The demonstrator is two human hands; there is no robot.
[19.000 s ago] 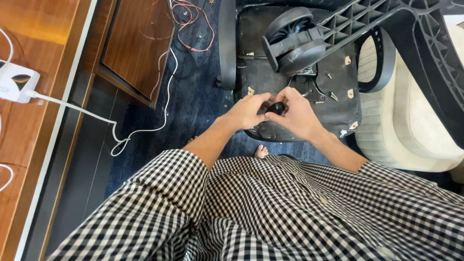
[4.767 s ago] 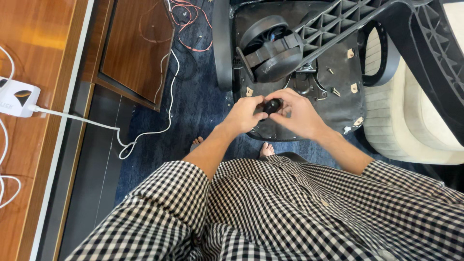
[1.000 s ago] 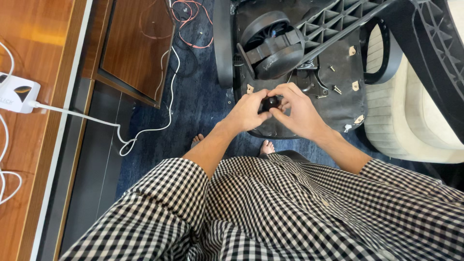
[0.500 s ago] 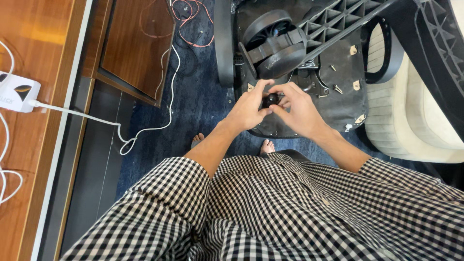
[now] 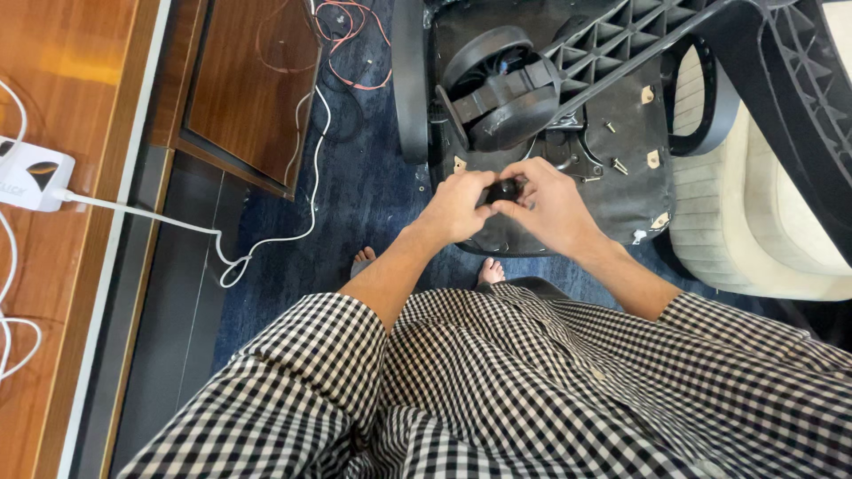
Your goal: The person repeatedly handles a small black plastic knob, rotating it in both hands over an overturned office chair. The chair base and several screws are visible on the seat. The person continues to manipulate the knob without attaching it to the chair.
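Observation:
My left hand (image 5: 460, 206) and my right hand (image 5: 548, 202) meet over the underside of an overturned office chair seat (image 5: 621, 191). Both grip a small black part (image 5: 504, 188) between the fingertips; most of it is hidden by my fingers. Just above the hands, a black caster wheel (image 5: 501, 84) sits at the end of a ribbed black chair-base leg (image 5: 639, 40). A few loose screws (image 5: 619, 165) lie on the black seat panel to the right of my hands.
A wooden desk (image 5: 62, 177) with a white charger (image 5: 34, 174) and white cable (image 5: 266, 239) runs along the left. Red wires (image 5: 355, 35) lie on the dark blue carpet. A cream cushion (image 5: 745, 222) and black armrest (image 5: 710, 106) are at the right. My toes (image 5: 491, 269) show below the seat.
My hands have stayed together on the small black part, shifting slightly up toward the caster over the last second; my fingers have turned a little around it.

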